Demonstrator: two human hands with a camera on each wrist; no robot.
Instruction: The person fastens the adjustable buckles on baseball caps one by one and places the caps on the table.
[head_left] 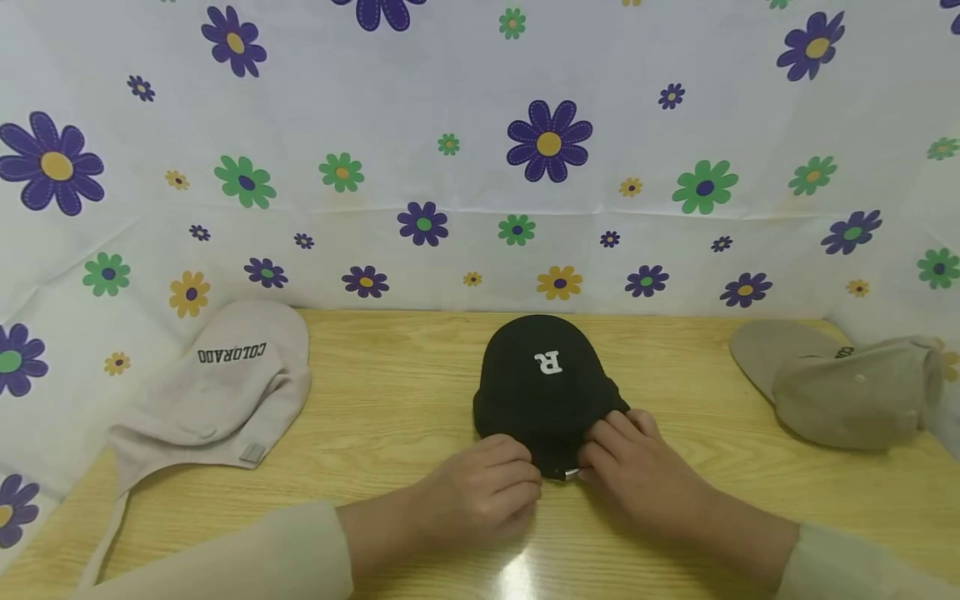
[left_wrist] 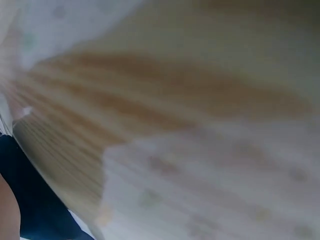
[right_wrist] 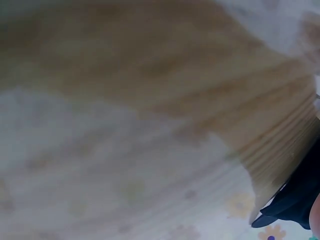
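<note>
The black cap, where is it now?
In the head view, the black cap sits between the pale cap on the left and the tan cap on the right, with the left hand and right hand at its near edge.

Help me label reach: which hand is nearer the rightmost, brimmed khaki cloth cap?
Right. The right hand is left of the khaki cap; the left hand is farther left, past the near end of the black cloth cap.

Black cap: partly hidden by left hand, right hand. Tan cap, table's right edge: lettering part-hidden. Wrist views mostly blurred.
</note>
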